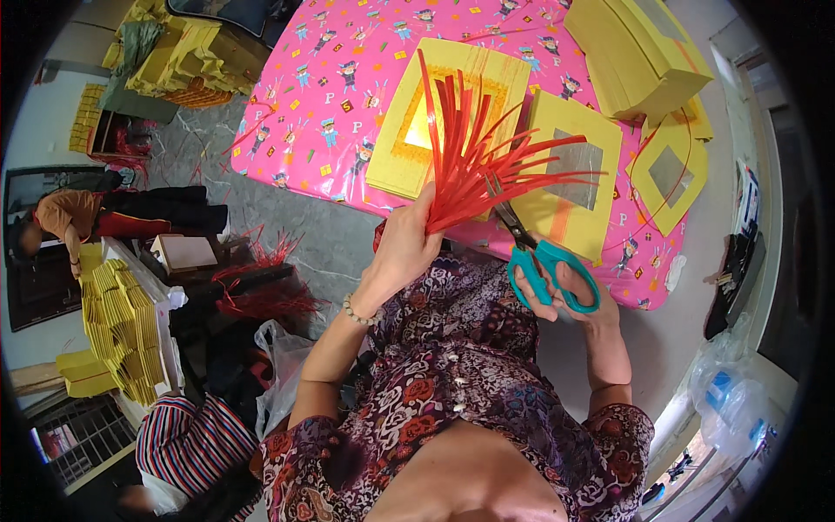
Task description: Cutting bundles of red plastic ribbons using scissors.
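Over my lap, my left hand (404, 248) pinches red paper strips (487, 157) fanned toward one o'clock, so the scissors (544, 261) gripped in my right hand (574, 296) can reach them.

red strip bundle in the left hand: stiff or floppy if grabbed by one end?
Probably semi-stiff: the red strips fan out almost straight from the left hand rather than drooping. Likely light, since a pinch at one end holds the whole bundle up. Loose ends splay apart, so single strips may slip out; the scissors in the right hand are at the base.
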`<state>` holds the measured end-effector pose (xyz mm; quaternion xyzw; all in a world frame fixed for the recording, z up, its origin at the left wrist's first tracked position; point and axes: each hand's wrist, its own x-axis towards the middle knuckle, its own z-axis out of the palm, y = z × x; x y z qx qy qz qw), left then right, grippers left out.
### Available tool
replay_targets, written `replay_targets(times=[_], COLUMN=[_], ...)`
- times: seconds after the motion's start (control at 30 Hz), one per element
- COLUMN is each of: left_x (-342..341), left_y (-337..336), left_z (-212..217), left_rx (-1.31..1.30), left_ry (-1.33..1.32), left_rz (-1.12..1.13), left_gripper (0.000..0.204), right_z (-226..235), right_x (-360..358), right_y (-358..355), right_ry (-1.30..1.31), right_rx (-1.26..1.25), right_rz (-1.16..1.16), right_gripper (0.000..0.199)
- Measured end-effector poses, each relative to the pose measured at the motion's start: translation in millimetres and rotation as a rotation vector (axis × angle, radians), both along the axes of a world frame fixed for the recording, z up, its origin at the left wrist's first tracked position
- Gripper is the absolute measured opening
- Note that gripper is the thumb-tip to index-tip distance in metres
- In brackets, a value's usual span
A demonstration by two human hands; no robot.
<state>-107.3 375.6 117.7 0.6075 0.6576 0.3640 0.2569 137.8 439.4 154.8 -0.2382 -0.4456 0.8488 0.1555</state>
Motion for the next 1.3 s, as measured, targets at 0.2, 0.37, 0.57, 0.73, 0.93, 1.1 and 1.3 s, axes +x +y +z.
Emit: replay_targets(times=[0.2, 0.37, 0.57, 0.73, 0.93, 1.1, 1.3], left_x=[2, 1, 0, 1, 0, 1, 0], left_y=[0, 0, -2, 0, 1, 0, 1], left_z=[7, 7, -2, 3, 5, 10, 10], left_rx=[0.003, -0.015, -0.021, -0.047, -0.065, -0.072, -0.108], left_ry=[-0.045, -0.038, -0.011, -0.054, -0.096, -0.105, -0.101], left_rz=[-0.015, -0.036, -0.093, -0.115, -0.128, -0.120, -0.086], left_gripper=[0.043, 0.042, 0.041, 0.043, 0.044, 0.044, 0.044], right_z=[-2, 3, 3, -4, -3, 2, -15], right_x=[3, -4, -4, -4, 4, -4, 2], right_y=[3, -5, 6, -4, 1, -4, -5], right_ry=[-0.036, -0.044, -0.004, -0.085, -0.096, -0.070, 0.036], right_rx=[-0.104, -0.005, -0.027, -0.044, -0.072, -0.051, 0.054], right_rz=[0.055, -0.065, 0.036, -0.121, -0.024, -0.160, -0.093], right_gripper=[0.085, 0.057, 0.057, 0.056, 0.080, 0.059, 0.071])
